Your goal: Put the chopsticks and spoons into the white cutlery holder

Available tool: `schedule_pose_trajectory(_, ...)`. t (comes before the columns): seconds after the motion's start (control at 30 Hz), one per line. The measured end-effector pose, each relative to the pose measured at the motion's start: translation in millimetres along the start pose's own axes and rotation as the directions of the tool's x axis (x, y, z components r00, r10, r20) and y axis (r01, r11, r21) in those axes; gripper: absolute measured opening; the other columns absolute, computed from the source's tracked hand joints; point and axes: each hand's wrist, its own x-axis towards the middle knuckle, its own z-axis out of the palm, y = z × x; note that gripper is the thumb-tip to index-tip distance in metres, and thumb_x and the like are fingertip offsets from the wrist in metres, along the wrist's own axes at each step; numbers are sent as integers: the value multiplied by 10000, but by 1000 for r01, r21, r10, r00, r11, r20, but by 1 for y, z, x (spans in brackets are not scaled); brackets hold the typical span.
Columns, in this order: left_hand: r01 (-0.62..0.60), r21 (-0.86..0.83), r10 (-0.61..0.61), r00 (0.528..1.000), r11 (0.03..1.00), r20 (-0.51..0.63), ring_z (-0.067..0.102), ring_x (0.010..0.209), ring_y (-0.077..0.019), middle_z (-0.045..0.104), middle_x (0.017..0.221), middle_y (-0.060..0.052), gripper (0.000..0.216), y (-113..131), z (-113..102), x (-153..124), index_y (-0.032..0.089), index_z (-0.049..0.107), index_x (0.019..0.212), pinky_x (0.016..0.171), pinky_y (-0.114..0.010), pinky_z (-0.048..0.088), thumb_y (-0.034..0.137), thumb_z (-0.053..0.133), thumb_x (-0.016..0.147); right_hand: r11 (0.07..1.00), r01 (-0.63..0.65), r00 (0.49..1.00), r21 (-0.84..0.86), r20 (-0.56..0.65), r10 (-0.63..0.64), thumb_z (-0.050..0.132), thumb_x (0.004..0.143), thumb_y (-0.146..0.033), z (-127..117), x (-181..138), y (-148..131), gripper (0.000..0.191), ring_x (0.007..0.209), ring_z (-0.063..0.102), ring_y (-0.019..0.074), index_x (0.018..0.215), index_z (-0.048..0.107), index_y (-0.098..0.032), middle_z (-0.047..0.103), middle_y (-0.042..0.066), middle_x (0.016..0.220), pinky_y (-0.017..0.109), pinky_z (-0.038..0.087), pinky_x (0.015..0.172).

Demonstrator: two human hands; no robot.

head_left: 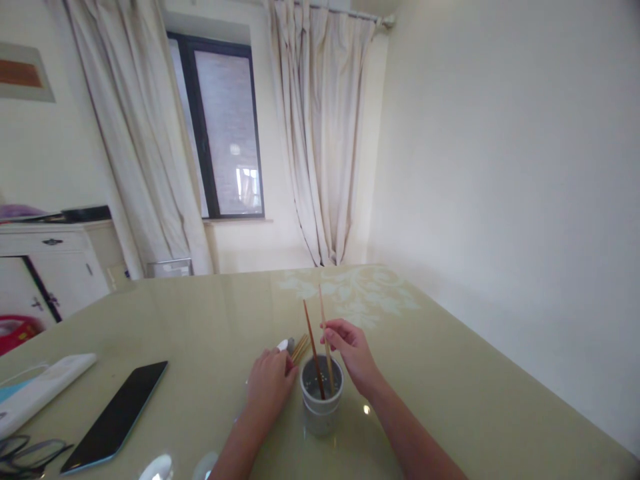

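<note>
the light chopstick (329, 367) has its lower end inside the grey cup (321, 419), near a dark chopstick (313, 348). at the cup's one o'clock our right hand (351, 350) pinches it, grip closed. we judge the step as settling or drawing that stick; next calls for clearing the rim. between nine and ten, our left hand (273, 378) meets a stick bundle (301, 348) on the bench (450, 387); its grip we cannot tell.

Single head-worn view, forward and down over table (465, 380)
</note>
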Motion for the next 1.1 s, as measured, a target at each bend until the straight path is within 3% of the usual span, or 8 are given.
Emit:
schedule_pose_trajectory(0.13, -21, 53, 22, 1000, 998, -6, 648, 1069, -283, 753, 1046, -104, 192, 3, -1, -2, 205, 711, 912, 911, -354, 421, 274, 543, 975, 997, -76, 994, -3, 84, 76, 901, 755, -532, 6, -4, 4, 377, 732, 684, 190, 895, 800, -197, 775, 33, 807, 306, 526, 705)
schedule_pose_trajectory(0.47, -69, 34, 70, 997, 997, -34, 657, 1066, -272, 749, 1061, -113, 212, 6, 2, -3, 197, 712, 927, 927, -354, 432, 223, 509, 984, 997, -65, 996, -46, 53, 67, 809, 828, -610, 3, -4, 11, 430, 619, 533, 141, 740, 781, -189, 675, 3, 678, 272, 428, 619)
schedule_pose_trajectory(0.57, -81, -37, 77, 991, 996, -107, 661, 1030, -273, 749, 1007, -101, 215, 4, 0, -1, 210, 696, 896, 917, -358, 440, 261, 510, 993, 997, -36, 999, -66, 37, 39, 792, 836, -613, 0, -3, 10, 435, 634, 509, 143, 738, 792, -190, 679, 11, 693, 277, 410, 633)
schedule_pose_trajectory(0.67, -88, -216, 51, 984, 973, -169, 673, 993, -279, 756, 974, -102, 261, 3, -2, 1, 215, 665, 879, 900, -375, 458, 353, 486, 1011, 997, -53, 998, -64, 33, 55, 759, 855, -634, -1, -2, 15, 464, 631, 505, 143, 761, 794, -180, 673, 15, 698, 280, 399, 632)
schedule_pose_trajectory(0.8, -67, -569, -16, 990, 820, -139, 709, 805, -245, 758, 856, -57, 330, 8, 0, 2, 234, 619, 941, 754, -344, 489, 498, 435, 1015, 987, -147, 988, -68, -55, 144, 759, 820, -688, -3, -1, 33, 523, 598, 504, 137, 756, 758, -169, 644, -1, 659, 277, 379, 606)
schedule_pose_trajectory(0.9, -102, -744, 22, 993, 660, -117, 698, 709, -229, 740, 781, -26, 383, 14, 4, 1, 235, 619, 968, 671, -320, 492, 593, 483, 979, 974, -222, 974, -43, -53, 220, 823, 755, -664, -2, -1, 42, 507, 638, 572, 157, 808, 770, -162, 702, 18, 720, 283, 416, 632)
schedule_pose_trajectory(1.0, -149, -826, 82, 989, 544, -124, 721, 788, -238, 771, 868, -48, 379, 18, 5, 0, 222, 669, 1016, 719, -328, 529, 578, 553, 960, 972, -235, 972, -10, 18, 235, 839, 740, -637, 2, -1, 42, 498, 750, 662, 206, 880, 797, -161, 763, 53, 819, 311, 476, 712)
schedule_pose_trajectory(1.1, -167, -851, 105, 986, 498, -132, 741, 891, -256, 797, 970, -77, 349, 19, 4, 0, 212, 708, 1033, 791, -348, 552, 533, 602, 947, 971, -233, 972, 53, 56, 230, 851, 745, -578, 4, -1, 37, 444, 810, 701, 231, 929, 800, -176, 785, 52, 852, 337, 503, 785)
